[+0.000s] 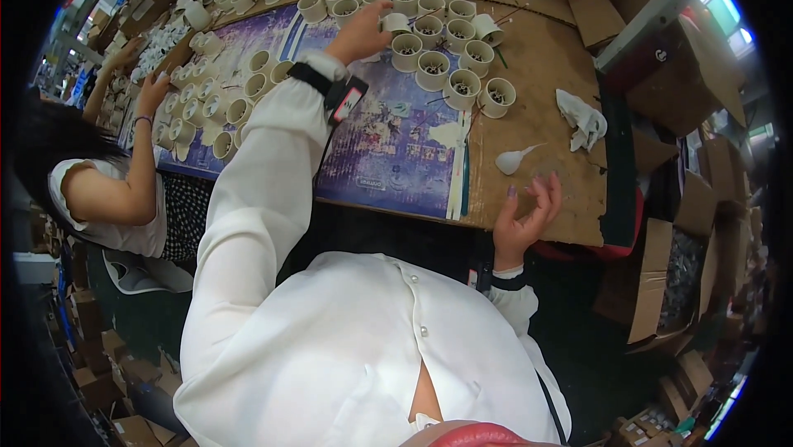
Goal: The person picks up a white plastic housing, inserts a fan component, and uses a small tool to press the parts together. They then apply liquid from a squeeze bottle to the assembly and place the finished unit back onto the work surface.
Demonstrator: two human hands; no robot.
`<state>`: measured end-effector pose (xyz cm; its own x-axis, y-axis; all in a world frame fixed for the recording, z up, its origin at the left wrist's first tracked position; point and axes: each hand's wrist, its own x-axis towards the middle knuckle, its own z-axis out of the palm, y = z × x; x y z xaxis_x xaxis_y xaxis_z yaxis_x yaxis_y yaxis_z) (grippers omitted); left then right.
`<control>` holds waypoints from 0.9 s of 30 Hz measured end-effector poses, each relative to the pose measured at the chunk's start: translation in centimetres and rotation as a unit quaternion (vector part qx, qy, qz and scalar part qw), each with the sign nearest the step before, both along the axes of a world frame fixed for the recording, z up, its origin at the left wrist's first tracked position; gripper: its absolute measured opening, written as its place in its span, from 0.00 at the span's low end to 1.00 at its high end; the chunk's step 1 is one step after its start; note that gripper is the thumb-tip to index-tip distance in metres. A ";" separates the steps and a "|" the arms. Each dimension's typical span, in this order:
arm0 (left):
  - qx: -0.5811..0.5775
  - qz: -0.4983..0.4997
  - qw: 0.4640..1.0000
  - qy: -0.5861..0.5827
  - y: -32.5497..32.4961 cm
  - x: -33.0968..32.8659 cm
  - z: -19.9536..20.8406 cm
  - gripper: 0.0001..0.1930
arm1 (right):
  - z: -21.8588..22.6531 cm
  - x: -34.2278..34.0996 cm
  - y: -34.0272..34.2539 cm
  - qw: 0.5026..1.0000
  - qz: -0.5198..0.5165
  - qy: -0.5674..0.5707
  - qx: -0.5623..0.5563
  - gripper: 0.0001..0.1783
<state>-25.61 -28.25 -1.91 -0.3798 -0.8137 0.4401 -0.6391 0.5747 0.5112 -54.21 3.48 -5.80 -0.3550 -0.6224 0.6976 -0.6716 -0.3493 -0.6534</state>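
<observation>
My left hand (362, 35) reaches across to the far side of the table, with its thumb and fingers around a small cream-white cup (397, 23) that looks tilted. Beside it stand several similar round cups, among them a front cup (497, 97), with small dark and metallic parts and thin wires inside. Over the near right edge of the table, my right hand (529, 216) is held up with its fingers bent and apart, nothing in them. Just beyond it lies a white squeeze bulb (510, 161) with a thin nozzle. A crumpled white cloth or paper (582, 121) is farther right.
Purple printed sheeting (388, 149) and brown cardboard (541, 67) cover the table. At my left a co-worker (107, 183) handles things beside more cups (192, 110). Open cartons (570, 1) stand at the back; another box (677, 273) of small parts is at right.
</observation>
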 end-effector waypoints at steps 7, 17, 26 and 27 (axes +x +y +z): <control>0.020 -0.062 0.994 -0.087 -1.9 -0.7 1.2 0.31 | 0.1 0.1 0.1 1.000 0.013 0.006 0.007 0.17; -0.007 0.013 0.997 -0.069 8.5 0.7 6.5 0.29 | 0.1 0.2 0.2 1.000 0.009 -0.008 0.019 0.15; 0.000 -0.093 0.984 -0.152 11.2 2.4 3.9 0.25 | 0.2 0.2 0.1 1.000 0.008 0.009 0.022 0.14; 0.040 -0.076 0.991 -0.107 10.9 2.1 5.0 0.24 | 0.2 0.1 0.1 1.000 0.005 0.011 0.021 0.14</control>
<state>-23.55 -17.34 3.09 -0.5780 -0.7694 0.2719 -0.6475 0.6352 0.4210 -54.07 3.57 -5.63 -0.3345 -0.6547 0.6779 -0.6824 -0.3279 -0.6533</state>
